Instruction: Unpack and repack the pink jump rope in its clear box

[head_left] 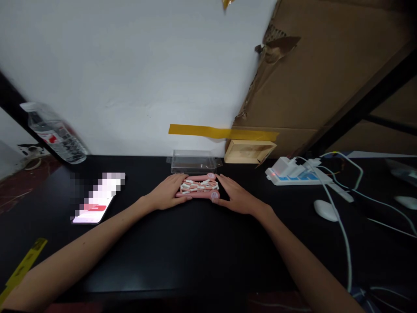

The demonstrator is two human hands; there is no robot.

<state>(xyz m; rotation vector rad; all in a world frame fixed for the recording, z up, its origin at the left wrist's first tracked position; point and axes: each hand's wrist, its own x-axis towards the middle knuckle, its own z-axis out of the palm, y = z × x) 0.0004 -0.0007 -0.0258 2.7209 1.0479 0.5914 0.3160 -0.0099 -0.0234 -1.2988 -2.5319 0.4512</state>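
A beaded jump rope (pixel 200 187) lies bundled on the black table, its pink and white beads gathered between two pink handles. One pink handle (pixel 198 178) runs along the far side and the other (pixel 197 195) along the near side, each with a round pale label at its right end. My left hand (pixel 167 192) grips the bundle's left end, fingers over the far handle and thumb along the near one. At the right end, my right hand (pixel 239 196) closes around the handle tips with fingers behind and thumb in front.
Behind the rope sits a clear plastic box (pixel 193 161), beside a shallow wooden tray (pixel 250 152) leaning on cardboard. A lit phone (pixel 97 200) lies left, with a water bottle (pixel 58 137) beyond. A power strip (pixel 298 176), white mouse (pixel 325 210) and cables occupy the right.
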